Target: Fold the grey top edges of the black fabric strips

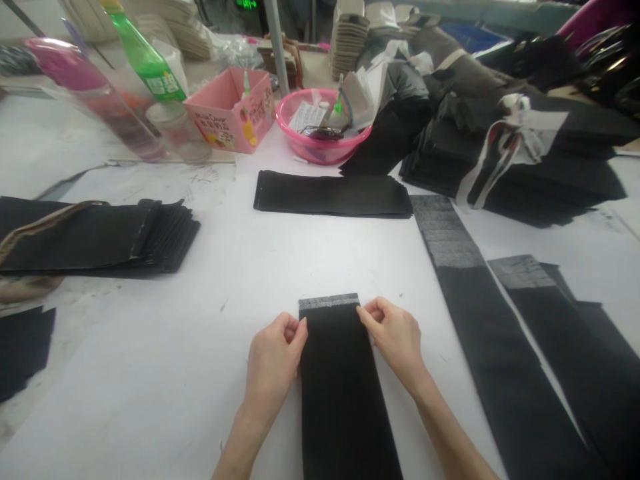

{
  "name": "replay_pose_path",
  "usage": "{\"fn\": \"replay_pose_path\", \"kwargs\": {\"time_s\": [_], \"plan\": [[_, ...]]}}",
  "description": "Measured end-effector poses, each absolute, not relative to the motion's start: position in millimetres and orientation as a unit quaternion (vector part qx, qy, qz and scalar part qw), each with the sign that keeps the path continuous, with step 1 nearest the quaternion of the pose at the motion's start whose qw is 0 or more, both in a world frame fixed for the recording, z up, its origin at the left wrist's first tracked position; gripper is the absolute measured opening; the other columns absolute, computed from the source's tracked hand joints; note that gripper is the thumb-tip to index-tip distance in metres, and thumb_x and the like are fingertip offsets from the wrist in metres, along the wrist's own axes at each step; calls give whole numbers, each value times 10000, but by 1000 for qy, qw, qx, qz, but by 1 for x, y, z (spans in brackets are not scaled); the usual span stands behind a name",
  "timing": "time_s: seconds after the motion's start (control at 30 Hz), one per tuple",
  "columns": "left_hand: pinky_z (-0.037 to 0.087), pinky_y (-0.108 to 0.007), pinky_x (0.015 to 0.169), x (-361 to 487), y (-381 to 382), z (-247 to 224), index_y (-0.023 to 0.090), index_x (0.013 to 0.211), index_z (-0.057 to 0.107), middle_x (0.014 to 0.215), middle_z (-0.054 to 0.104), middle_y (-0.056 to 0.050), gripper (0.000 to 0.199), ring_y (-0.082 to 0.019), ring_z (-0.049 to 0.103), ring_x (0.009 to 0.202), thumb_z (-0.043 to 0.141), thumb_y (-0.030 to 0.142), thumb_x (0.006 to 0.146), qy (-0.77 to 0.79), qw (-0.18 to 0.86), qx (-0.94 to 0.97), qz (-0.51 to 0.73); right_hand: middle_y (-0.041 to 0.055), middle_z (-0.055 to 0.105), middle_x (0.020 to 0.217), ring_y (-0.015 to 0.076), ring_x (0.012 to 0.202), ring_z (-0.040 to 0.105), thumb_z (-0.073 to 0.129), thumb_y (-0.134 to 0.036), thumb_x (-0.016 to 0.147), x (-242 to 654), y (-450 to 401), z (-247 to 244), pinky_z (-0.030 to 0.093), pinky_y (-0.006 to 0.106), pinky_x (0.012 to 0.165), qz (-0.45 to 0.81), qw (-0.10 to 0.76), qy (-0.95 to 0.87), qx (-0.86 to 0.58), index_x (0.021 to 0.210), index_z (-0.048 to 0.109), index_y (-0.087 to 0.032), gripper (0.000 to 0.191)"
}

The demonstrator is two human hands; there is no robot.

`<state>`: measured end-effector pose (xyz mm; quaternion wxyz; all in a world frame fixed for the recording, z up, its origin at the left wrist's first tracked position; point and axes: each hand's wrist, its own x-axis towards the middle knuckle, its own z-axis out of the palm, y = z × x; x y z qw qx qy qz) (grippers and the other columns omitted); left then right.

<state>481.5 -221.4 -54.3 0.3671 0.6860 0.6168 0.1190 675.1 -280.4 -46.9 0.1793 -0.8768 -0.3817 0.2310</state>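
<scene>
A long black strip of sheet material (340, 387) lies lengthwise on the white table, its far end showing a narrow grey band. My left hand (275, 360) pinches the strip's left edge just below that band. On the opposite edge, my right hand (395, 333) grips the same strip between thumb and fingers. Whether the strip is one layer or several, I cannot tell. To the right lies a row of overlapping black strips (480, 313) with wider grey ends. Beyond my hands, a neat black stack of pieces (333, 193) rests crosswise.
A tied pile of black pieces (100, 233) sits at the left, with a larger bundle (525, 153) at the back right. A pink basin (320, 155), a pink box (230, 120), a green bottle (145, 57) and a glass jar (180, 133) stand along the back.
</scene>
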Motion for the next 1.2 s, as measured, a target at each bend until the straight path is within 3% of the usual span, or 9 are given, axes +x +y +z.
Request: {"fn": "replay_pose_path", "kwargs": {"time_s": [0.53,0.97,1.07,1.2], "plan": [[302,-227,486,482,-222,-55,214,671,524,559,601,31,321,-119,532,455,452,445,882,619,332,705,99,-59,652,623,136,565,591,570,-435,823,677,-280,-49,288,253,538,224,174,-394,-875,738,586,-243,210],[261,-253,524,486,-228,-49,218,723,509,573,566,33,251,-140,531,539,468,388,903,624,248,737,77,-70,643,636,112,539,573,551,-429,843,677,-281,-47,294,245,539,214,171,-414,-868,740,568,-238,218],[283,-261,523,488,-233,-48,217,878,541,695,611,13,160,-150,551,573,471,357,916,630,174,753,72,-55,653,637,118,547,579,550,-430,836,677,-280,-45,300,250,541,213,165,-419,-867,724,579,-232,229],[401,-306,709,488,-237,-50,217,1139,542,1055,616,-69,230,-211,573,913,472,199,920,509,66,850,114,-53,657,639,120,541,582,538,-431,839,676,-279,-43,306,247,539,213,161,-425,-865,720,584,-235,234]]}}
